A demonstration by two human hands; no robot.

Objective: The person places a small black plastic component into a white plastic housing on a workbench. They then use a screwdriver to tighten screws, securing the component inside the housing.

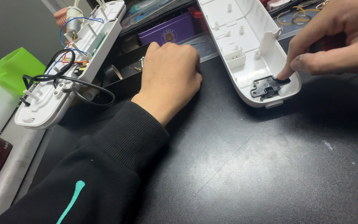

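We are pressing our right hand [332,39] fingertip down on a small black plastic clip plate [268,87] seated in the rounded near end of a long white plastic housing shell [249,45], which is lying open side up on the black surface [249,166]. The right hand is not gripping the plate; one finger is poking it while the rest are curling loosely, maybe around something dark, we cannot tell. Our left hand [170,79], in a black sleeve, is resting clenched into a fist on the surface, just left of the shell, holding nothing we can see.

The shell is looking light, stiff and hollow, smooth enough to slide, with thin ribs and posts that could snap; best taken by the long side walls. The plate is tiny and rigid, a fingertip pinch by its edges would suit.

At far left, the other white housing half [69,62] with wires and a small motor is lying well apart from both hands. A purple box [168,31] is sitting behind the left hand, and a green plastic container [11,66] is sitting at the left edge.
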